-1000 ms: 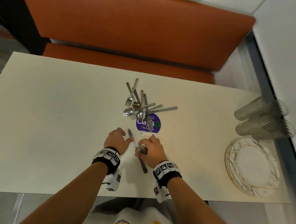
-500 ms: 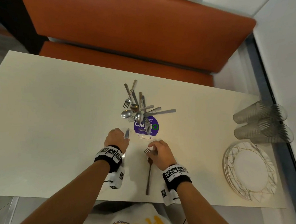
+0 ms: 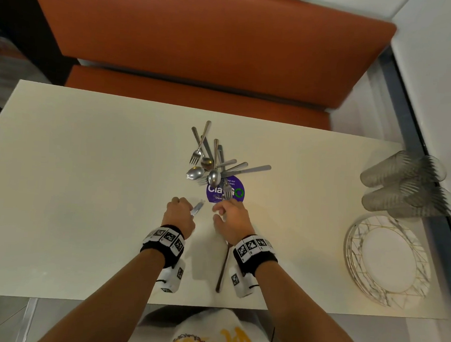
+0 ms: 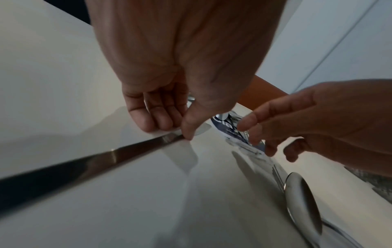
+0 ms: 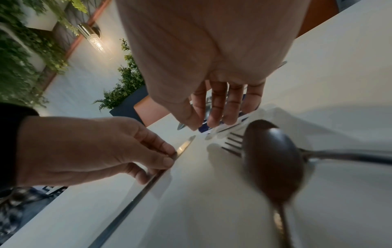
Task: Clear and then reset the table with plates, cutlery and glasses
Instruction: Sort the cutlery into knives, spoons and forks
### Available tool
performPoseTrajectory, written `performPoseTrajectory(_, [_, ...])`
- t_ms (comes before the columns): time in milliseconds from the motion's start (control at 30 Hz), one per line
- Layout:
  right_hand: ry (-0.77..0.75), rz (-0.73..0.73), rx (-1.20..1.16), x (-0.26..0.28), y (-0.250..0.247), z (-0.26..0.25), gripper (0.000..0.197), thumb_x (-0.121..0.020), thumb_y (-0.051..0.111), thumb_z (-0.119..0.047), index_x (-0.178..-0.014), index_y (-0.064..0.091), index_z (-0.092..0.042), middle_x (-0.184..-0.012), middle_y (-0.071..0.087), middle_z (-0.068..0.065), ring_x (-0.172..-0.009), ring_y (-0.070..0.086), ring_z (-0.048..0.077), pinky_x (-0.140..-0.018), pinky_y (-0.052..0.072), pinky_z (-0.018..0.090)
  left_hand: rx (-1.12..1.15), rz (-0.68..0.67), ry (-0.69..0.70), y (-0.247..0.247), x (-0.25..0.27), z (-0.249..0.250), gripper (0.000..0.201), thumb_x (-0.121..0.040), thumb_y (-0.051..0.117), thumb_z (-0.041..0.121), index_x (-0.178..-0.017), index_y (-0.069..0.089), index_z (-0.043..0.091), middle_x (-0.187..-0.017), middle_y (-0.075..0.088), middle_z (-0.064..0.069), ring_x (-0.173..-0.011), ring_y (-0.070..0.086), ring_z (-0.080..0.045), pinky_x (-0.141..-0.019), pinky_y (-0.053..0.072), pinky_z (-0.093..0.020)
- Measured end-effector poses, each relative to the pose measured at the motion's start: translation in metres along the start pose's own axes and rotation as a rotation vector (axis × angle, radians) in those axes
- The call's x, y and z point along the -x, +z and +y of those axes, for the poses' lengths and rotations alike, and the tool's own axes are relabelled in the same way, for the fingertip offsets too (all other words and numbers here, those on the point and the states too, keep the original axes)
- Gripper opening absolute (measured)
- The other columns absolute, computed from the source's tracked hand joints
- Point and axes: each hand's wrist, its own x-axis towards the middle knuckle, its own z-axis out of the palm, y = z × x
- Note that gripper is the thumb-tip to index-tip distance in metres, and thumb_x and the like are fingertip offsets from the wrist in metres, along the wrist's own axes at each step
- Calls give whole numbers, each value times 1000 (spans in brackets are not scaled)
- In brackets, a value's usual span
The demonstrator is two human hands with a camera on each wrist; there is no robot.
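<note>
My left hand (image 3: 190, 211) pinches a table knife (image 3: 197, 208) between thumb and fingers near the blade; the wrist view shows the left hand (image 4: 180, 131) and the knife (image 4: 95, 161) low over the white table (image 3: 84, 187). My right hand (image 3: 221, 211) hovers open with fingers spread, holding nothing. Under its wrist a spoon (image 5: 273, 159) and a fork (image 5: 232, 144) lie side by side on the table, their handles (image 3: 223, 269) pointing at me. A heap of several forks, spoons and knives (image 3: 211, 164) lies just beyond both hands.
A purple round sticker (image 3: 235, 191) sits under the heap's near end. At the right edge stand a stack of white plates (image 3: 389, 259) and several ribbed glasses lying on their sides (image 3: 404, 188). An orange bench (image 3: 201, 49) runs behind the table.
My right hand has laid the fork and spoon on the table, let go and moved forward. The left hand has kept the knife and drawn it to the left.
</note>
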Motion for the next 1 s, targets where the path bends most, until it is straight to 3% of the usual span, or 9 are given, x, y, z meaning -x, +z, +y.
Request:
performPoseTrajectory(200, [-29, -9, 93, -15, 13, -20, 30, -89, 66, -18, -119, 64, -19, -107, 59, -1, -101, 52, 17, -95, 48, 39, 15, 6, -16, 9, -3, -8, 32, -90, 63, 4, -121, 57, 8, -126, 50, -11, -114, 52, -28, -93, 51, -36])
performPoseTrajectory(367, [-10, -33, 112, -20, 25, -18, 37, -91, 69, -22, -127, 62, -21, -122, 56, 3, -114, 51, 23, -101, 47, 39, 230, 15, 9, 7, -2, -21, 18, -91, 56, -1, -100, 58, 15, -108, 63, -8, -96, 61, -28, -78, 51, -33])
performPoseTrajectory(467, [-17, 6, 1, -24, 23, -21, 23, -92, 67, -25, -115, 68, -19, -114, 60, 2, -109, 53, 19, -97, 47, 35, 424, 18, 51, 0, 0, -24, 12, -97, 59, 6, -100, 60, 18, -98, 68, -6, -84, 65, -21, -67, 47, -19])
performPoseTrajectory(533, [8, 20, -182, -26, 14, -25, 16, -92, 68, -19, -108, 68, -14, -103, 69, 1, -99, 61, 16, -91, 51, 32, 534, 50, 78, -6, 1, -21, 11, -95, 66, 8, -102, 63, 16, -95, 69, -4, -81, 64, -12, -65, 45, -9])
performPoseTrajectory(600, [72, 0, -347, -28, 3, -31, 14, -94, 67, -15, -107, 67, -12, -97, 74, 2, -92, 68, 16, -88, 55, 32, 612, 92, 85, -13, 2, -16, 14, -93, 72, 11, -103, 65, 16, -94, 69, -1, -81, 63, -8, -66, 45, -6])
performPoseTrajectory(700, [118, -13, -516, -33, -16, -38, 9, -97, 63, -13, -105, 66, -12, -92, 76, 4, -82, 71, 19, -80, 59, 31, 682, 93, 111, -21, -1, -7, 13, -94, 72, 15, -104, 66, 19, -93, 72, -1, -79, 66, -12, -69, 46, -11])
performPoseTrajectory(767, [108, 29, -535, -38, -30, -43, 7, -97, 63, -16, -103, 67, -14, -89, 76, 1, -77, 69, 12, -77, 59, 29, 707, 42, 152, -24, -1, -1, 6, -99, 64, 16, -100, 68, 20, -89, 75, -2, -78, 72, -16, -73, 50, -19])
performPoseTrajectory(867, [48, 104, -525, -48, -54, -49, 6, -97, 63, -18, -100, 68, -16, -82, 74, -2, -71, 66, 5, -73, 56, 23, 749, -6, 189, -28, 1, 9, 19, -105, 53, 17, -98, 71, 17, -85, 77, -4, -74, 73, -15, -73, 56, -27])
performPoseTrajectory(1000, [-4, 120, -518, -66, -78, -48, 13, -98, 63, -20, -106, 69, -12, -91, 75, 1, -74, 67, 6, -74, 55, 24, 795, 24, 195, -29, -5, 21, 25, -107, 47, 12, -99, 71, 13, -78, 74, -6, -68, 70, -20, -74, 60, -36])
